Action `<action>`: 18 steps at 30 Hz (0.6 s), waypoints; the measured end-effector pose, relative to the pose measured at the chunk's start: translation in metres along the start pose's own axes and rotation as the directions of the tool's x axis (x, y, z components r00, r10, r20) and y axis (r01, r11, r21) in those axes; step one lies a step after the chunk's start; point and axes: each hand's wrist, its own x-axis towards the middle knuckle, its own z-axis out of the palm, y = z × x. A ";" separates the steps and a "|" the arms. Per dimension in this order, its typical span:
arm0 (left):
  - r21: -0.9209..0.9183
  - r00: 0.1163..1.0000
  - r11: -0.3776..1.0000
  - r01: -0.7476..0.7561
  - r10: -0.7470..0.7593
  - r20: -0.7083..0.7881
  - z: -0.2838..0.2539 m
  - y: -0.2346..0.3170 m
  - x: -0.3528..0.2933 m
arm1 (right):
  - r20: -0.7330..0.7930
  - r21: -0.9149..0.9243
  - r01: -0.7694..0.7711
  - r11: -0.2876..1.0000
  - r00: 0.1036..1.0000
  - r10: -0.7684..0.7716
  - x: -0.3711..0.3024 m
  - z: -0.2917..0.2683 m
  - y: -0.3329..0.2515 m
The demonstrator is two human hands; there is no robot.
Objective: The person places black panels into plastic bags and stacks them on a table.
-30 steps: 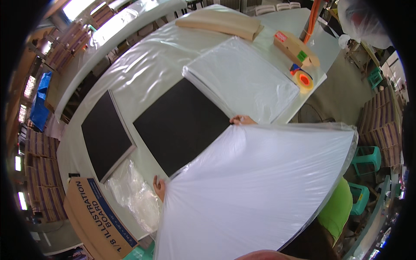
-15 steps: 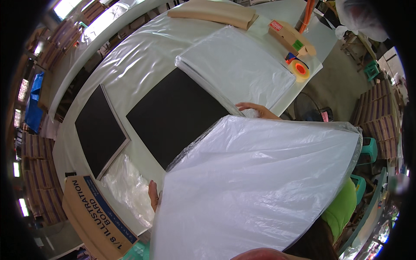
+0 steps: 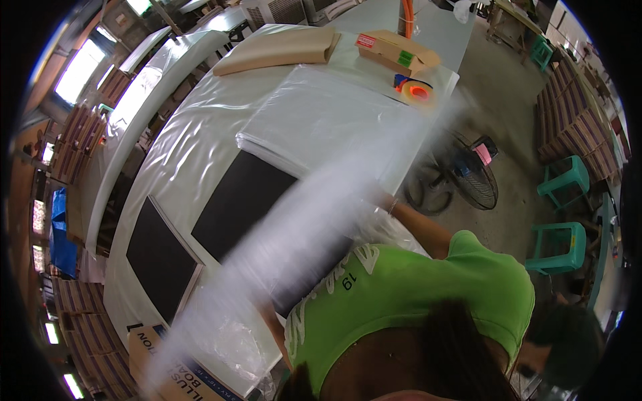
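A white plastic-wrapped sheet (image 3: pixel 267 240), badly smeared by motion, slants across the table in front of me. My right hand (image 3: pixel 382 200) is at its right part, the fingers blurred. Below its middle, my left hand (image 3: pixel 265 313) is mostly hidden behind the sheet, with only the wrist and forearm plain. Whether the fingers grip it cannot be seen. Beneath the sheet lies a large black board (image 3: pixel 244 194), partly covered. A smaller stack with a black top (image 3: pixel 160 257) lies to its left. Beyond the black board is a pile of clear plastic sleeves (image 3: pixel 321 113).
Brown paper (image 3: pixel 277 52) lies at the table's far edge. A cardboard box (image 3: pixel 394 53) and a tape roll (image 3: pixel 418 92) sit at the far right corner. A printed carton (image 3: pixel 180 374) stands near left. A fan (image 3: pixel 468 174) and green stools (image 3: pixel 558 247) are on the right.
The wrapped sheet has swung up and away from in front of my body and now shows as a narrower blurred band. My green shirt and right forearm have come into view.
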 end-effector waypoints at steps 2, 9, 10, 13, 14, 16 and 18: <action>0.090 0.995 0.992 -0.091 0.093 -0.017 0.042 0.014 0.002 | -0.187 -0.051 0.082 0.995 0.978 -0.090 0.002 -0.026 0.025; 0.138 0.970 0.968 -0.209 0.187 0.155 0.193 0.109 -0.004 | -0.427 -0.315 -0.202 0.927 0.903 0.052 0.032 -0.162 0.097; 0.169 0.953 0.946 -0.278 0.250 0.170 0.213 0.119 -0.004 | -0.473 -0.380 -0.214 0.900 0.881 0.009 0.040 -0.178 0.107; 0.061 0.974 0.985 -0.159 0.147 0.171 0.261 0.125 0.003 | -0.482 -0.469 -0.246 0.848 0.876 -0.012 0.071 -0.211 0.121; 0.081 0.978 0.992 -0.101 0.085 0.189 0.276 0.124 0.007 | -0.474 -0.485 -0.246 0.839 0.881 -0.016 0.081 -0.222 0.132; 0.157 0.981 0.986 -0.052 0.021 0.193 0.301 0.114 0.014 | -0.457 -0.580 -0.229 0.782 0.886 -0.079 0.102 -0.244 0.167; 0.298 0.992 0.954 -0.041 0.002 0.129 0.317 0.091 0.019 | -0.397 -0.644 -0.219 0.733 0.915 -0.075 0.125 -0.244 0.173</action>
